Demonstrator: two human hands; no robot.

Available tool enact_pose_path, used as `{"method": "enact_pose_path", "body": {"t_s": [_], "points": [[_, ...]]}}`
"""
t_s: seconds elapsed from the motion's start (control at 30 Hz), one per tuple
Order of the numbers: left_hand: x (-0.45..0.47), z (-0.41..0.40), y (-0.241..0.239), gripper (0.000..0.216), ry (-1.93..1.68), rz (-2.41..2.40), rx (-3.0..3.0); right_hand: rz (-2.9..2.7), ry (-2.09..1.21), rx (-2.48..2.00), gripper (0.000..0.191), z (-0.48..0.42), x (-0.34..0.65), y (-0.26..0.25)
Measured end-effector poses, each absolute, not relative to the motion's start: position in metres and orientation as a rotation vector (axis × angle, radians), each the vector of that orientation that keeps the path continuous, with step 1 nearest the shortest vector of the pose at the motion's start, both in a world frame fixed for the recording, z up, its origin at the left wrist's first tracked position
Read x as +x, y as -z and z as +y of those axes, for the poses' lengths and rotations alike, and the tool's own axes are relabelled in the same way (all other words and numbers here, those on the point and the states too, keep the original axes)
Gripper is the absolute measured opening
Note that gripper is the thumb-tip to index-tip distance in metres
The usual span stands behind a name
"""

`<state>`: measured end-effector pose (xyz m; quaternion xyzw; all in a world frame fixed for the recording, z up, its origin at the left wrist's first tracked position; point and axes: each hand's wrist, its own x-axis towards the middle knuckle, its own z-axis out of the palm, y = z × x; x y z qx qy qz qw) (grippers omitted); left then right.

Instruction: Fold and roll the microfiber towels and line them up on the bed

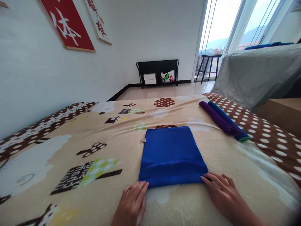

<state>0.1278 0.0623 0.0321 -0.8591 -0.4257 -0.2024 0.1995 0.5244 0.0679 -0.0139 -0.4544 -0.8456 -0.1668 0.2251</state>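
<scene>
A blue towel lies flat in a near-square shape on the patterned blanket, with a small white tag at its left edge. Its near edge looks slightly turned up, and a shallow crease runs across just beyond it. My left hand is closed at the near left corner, fingertips pressed together on the cloth. At the near right corner, my right hand pinches the towel's edge between thumb and fingers. To the right lie two rolled cloths side by side, a purple roll and a darker blue roll with a green edge.
The cream blanket has a brown polka-dot border and some wrinkles. A cardboard box and a sheet-covered piece of furniture stand at the right. A black rack is by the far wall, a stool near the window.
</scene>
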Motion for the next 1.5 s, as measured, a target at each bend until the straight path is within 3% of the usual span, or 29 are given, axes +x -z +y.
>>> {"method": "enact_pose_path", "body": {"t_s": [0.17, 0.3, 0.43, 0.53, 0.67, 0.83, 0.93, 1.13, 1.33, 1.5], "points": [[0.127, 0.081, -0.028, 0.037, 0.62, -1.31, -2.427, -2.327, 0.245, -1.223, 0.027, 0.09, 0.522, 0.0], [0.132, 0.099, -0.043, 0.036, 0.558, -1.532, -2.527, -2.354, 0.066, -1.248, 0.027, 0.11, 0.521, -0.016], [0.17, 0.105, -0.058, 0.036, 0.355, -1.751, -2.295, -2.236, 0.244, -1.446, 0.027, 0.122, 0.49, -0.019], [0.216, 0.103, -0.054, 0.037, 0.363, -1.659, -2.169, -2.172, 0.412, -1.356, 0.034, 0.12, 0.448, -0.015], [0.224, 0.103, -0.031, 0.039, 0.459, -1.45, -2.33, -2.304, 0.26, -1.13, 0.04, 0.114, 0.435, -0.006], [0.157, 0.097, -0.013, 0.037, 0.551, -1.445, -2.283, -2.275, 0.329, -1.293, 0.041, 0.11, 0.483, 0.0], [0.171, 0.093, -0.019, 0.037, 0.556, -1.476, -2.246, -2.208, 0.391, -1.332, 0.037, 0.106, 0.464, -0.006], [0.196, 0.1, -0.033, 0.043, 0.432, -1.469, -2.579, -2.383, 0.205, -1.254, 0.041, 0.111, 0.442, -0.013], [0.171, 0.099, -0.03, 0.039, 0.473, -1.715, -2.272, -2.179, 0.441, -1.465, 0.042, 0.107, 0.473, -0.01], [0.213, 0.11, -0.039, 0.046, 0.33, -1.495, -2.636, -2.351, 0.217, -1.313, 0.044, 0.11, 0.433, -0.014]]}}
